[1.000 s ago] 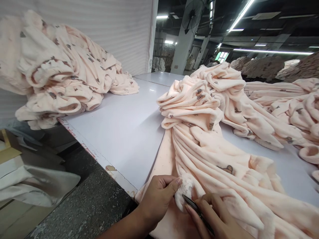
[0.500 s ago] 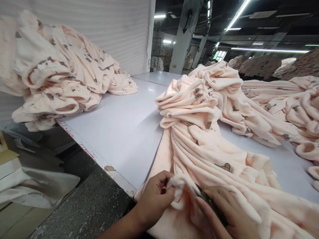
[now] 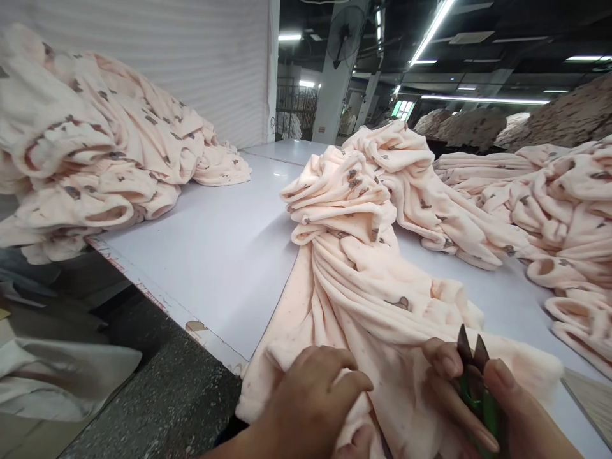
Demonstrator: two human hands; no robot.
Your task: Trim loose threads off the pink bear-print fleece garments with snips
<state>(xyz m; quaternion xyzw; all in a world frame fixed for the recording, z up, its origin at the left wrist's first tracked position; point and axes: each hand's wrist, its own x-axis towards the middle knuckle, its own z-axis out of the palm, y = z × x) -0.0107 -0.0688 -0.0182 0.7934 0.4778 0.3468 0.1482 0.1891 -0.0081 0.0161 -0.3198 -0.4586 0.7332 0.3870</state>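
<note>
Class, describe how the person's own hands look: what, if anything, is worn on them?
The left hand and the right hand are both bare: no glove, ring, bracelet or watch shows, and no sleeve comes into view above either one.

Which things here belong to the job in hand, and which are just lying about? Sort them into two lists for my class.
In the job:
scissors, blades apart, in the right hand
pink cloth, under the left hand
table, bearing the cloth

Apparently just lying about:
left heap, untouched
right heap, untouched
pale sheet, lower left
</note>
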